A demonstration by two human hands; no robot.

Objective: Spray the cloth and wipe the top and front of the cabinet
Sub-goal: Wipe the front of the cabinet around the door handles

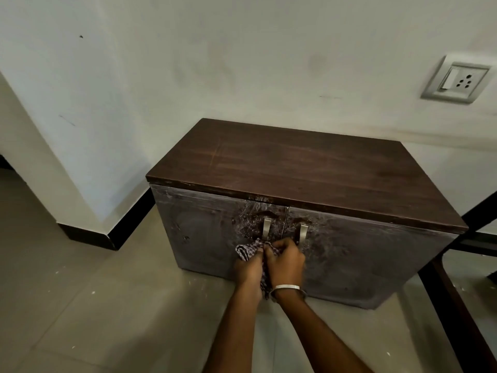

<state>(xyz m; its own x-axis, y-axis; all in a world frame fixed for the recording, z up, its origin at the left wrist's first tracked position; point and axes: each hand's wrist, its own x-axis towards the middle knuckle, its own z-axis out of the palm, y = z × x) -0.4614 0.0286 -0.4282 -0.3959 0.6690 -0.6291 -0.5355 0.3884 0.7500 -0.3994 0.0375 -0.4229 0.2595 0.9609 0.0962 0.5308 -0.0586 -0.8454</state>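
Hands meet low in front of a dark brown wooden two-door cabinet point(304, 168) standing on the floor against a pale wall. Left hand point(248, 270) and right hand point(286, 261) each have a closed grip on a bunched checked cloth point(248, 250), held against the smeared front just below two metal door handles point(266, 228).

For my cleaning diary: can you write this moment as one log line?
step: bunching cloth | left hand: gripping checked cloth | right hand: gripping it too | cabinet front: smeary | doors: shut
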